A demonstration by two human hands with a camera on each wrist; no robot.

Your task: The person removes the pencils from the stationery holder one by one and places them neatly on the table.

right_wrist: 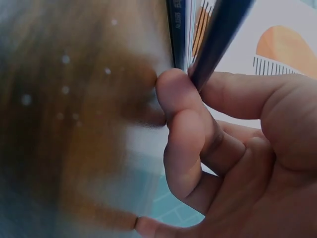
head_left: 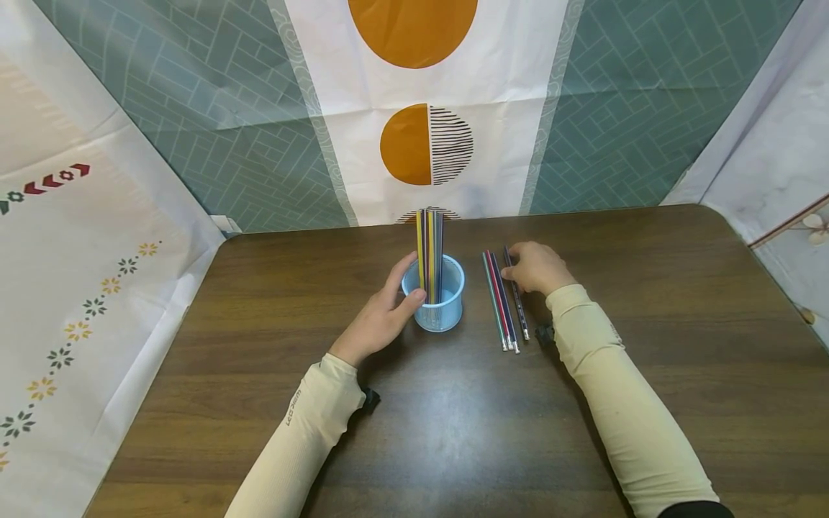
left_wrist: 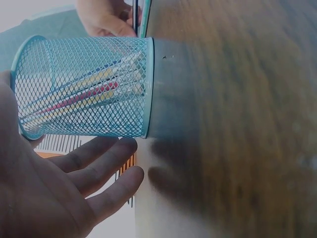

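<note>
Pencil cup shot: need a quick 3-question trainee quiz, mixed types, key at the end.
1. Multiple choice: which hand holds the blue mesh cup?
A) right
B) left
C) both

2. True or false: every pencil is inside the blue mesh cup.

3. Short answer: what does the right hand pinch?

Key:
1. B, the left hand, at the rim.
2. False: several loose pencils lie on the table, to the right of the blue mesh cup in the head view.
3. A dark pencil.
</note>
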